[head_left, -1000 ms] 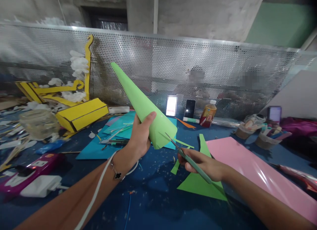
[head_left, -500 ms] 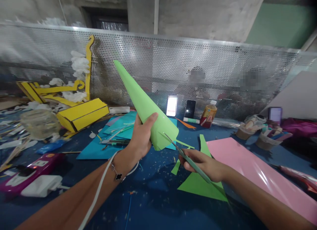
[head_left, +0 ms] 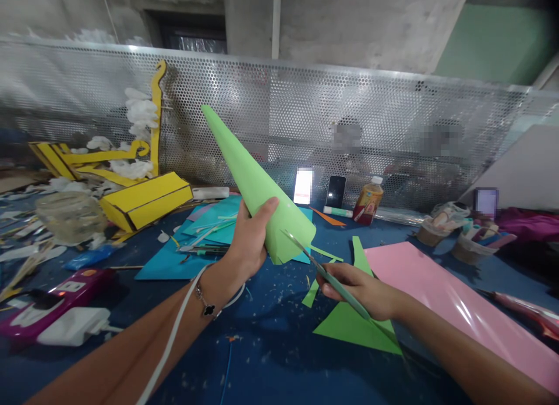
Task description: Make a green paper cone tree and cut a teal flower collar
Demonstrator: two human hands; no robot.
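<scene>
My left hand (head_left: 250, 242) is wrapped round the wide end of a light green paper cone (head_left: 253, 181), which is held up with its tip pointing up and to the left. My right hand (head_left: 356, 288) grips a pair of green-handled scissors (head_left: 325, 274). Their blades reach up and left to the cone's lower rim. A green paper offcut (head_left: 349, 326) lies on the blue table under my right hand.
A pink sheet (head_left: 441, 300) lies at the right, teal sheets (head_left: 196, 242) behind my left hand. Two phones (head_left: 303, 187), a drink bottle (head_left: 367, 201) and cups of supplies (head_left: 471, 242) stand along a perforated metal screen (head_left: 279, 120). Yellow cardboard shapes (head_left: 144, 201), a glue gun (head_left: 56, 294) and a charger (head_left: 72, 326) sit at the left.
The cone has shifted slightly up and right in my left hand. The scissor blades have moved a little further onto its lower rim. My right hand has barely moved.
</scene>
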